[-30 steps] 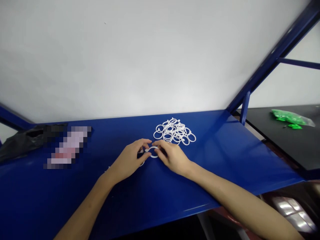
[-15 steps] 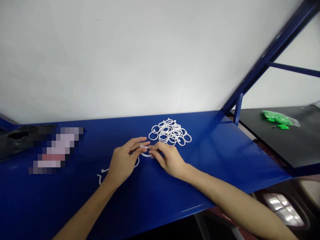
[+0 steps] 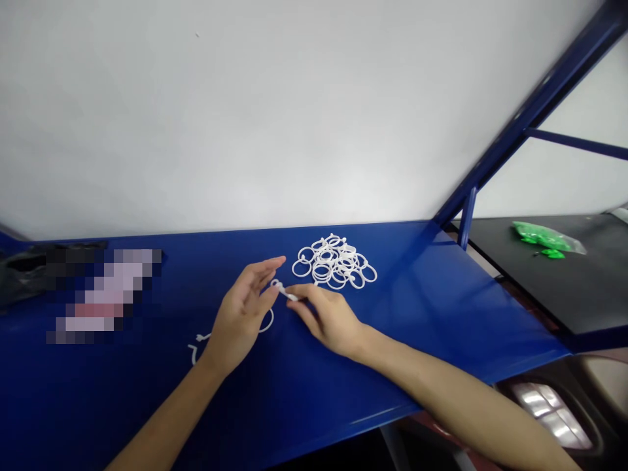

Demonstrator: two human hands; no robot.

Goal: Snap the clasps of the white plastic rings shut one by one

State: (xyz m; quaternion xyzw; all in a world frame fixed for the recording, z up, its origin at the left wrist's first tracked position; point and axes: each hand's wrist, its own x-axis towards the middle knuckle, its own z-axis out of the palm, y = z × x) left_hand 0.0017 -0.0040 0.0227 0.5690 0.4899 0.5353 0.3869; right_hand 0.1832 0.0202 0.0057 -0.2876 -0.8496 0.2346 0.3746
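My right hand (image 3: 330, 317) pinches a white plastic ring (image 3: 285, 292) just above the blue shelf (image 3: 417, 327). My left hand (image 3: 243, 313) is beside it with its fingers spread apart, thumb tip touching the ring's end. Under the left hand lies part of a chain of linked white rings (image 3: 267, 322), its tail (image 3: 196, 343) showing by my left wrist. A pile of loose white rings (image 3: 335, 261) lies just beyond both hands.
A white wall rises behind the shelf. A blurred-out object (image 3: 105, 294) and a dark bag (image 3: 22, 275) lie at the left. A blue frame post (image 3: 530, 111) slants up at the right. A black surface (image 3: 564, 281) there carries green plastic parts (image 3: 544, 237).
My left hand has let go and spread its fingers. My right hand has turned the ring it holds and drawn slightly toward me. The ring chain now shows at my left wrist.
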